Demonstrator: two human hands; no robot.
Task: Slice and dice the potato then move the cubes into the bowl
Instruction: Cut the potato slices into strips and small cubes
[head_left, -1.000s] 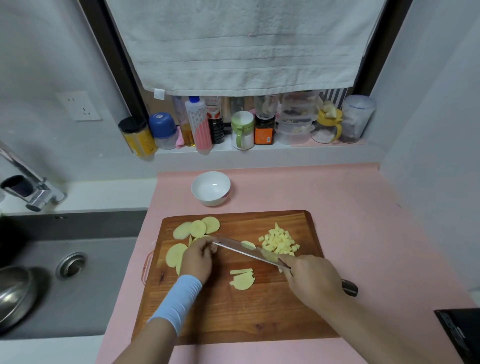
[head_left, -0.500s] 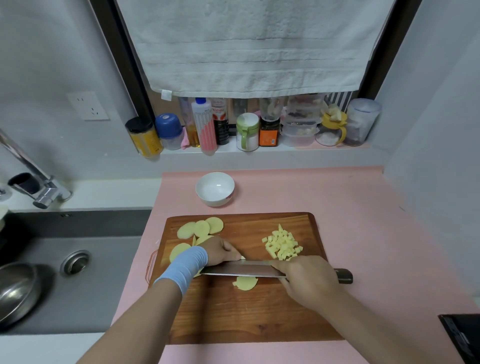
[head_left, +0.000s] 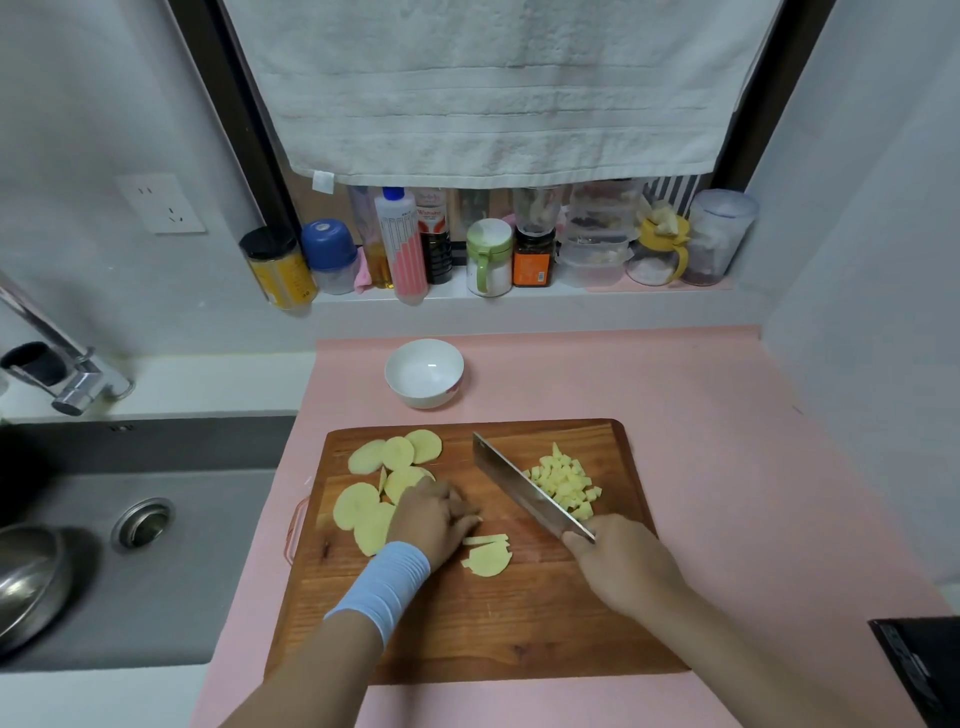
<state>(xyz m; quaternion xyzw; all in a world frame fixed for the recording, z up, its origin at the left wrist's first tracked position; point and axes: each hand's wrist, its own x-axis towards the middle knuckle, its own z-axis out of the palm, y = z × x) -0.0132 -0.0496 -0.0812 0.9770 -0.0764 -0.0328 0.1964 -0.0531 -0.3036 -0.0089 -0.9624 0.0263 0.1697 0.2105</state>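
Since half a second ago the broad steel cleaver (head_left: 524, 488) has swung from lying level across the middle of the frame to a diagonal. Its tip now points toward upper centre and its flat sits just beside the heap of small pale-yellow potato cubes (head_left: 569, 491), right of centre. The right hand (head_left: 626, 569) is clenched round the handle, which is hidden inside the fist.

The left hand (head_left: 434, 519), above a light-blue wristband (head_left: 382, 587), has come away from the blade. It sits knuckles-up on the rectangular brown wooden cutting board (head_left: 467, 634) with its fingers bent down. A speck of yellow shows at the fingertips, but I cannot tell whether they pinch it or merely rest there.

Round pale-yellow potato slices (head_left: 363, 512) overlap at the board's left, partly under that hand. One half-cut slice with a loose strip (head_left: 488, 560) lies just below the fingertips. The small white ceramic bowl (head_left: 426, 397) stands on the pink counter mat (head_left: 727, 441) above the board, with nothing visible inside.

The slices look thin, light and stiff, and are probably wet with starch, so they would slide and cling to steel. They are best pinned from above with curled fingertips, knuckles facing the blade. The cubes are loose and tiny, so scooping them onto the flat of the blade with the free hand as a guard should work better than pinching.
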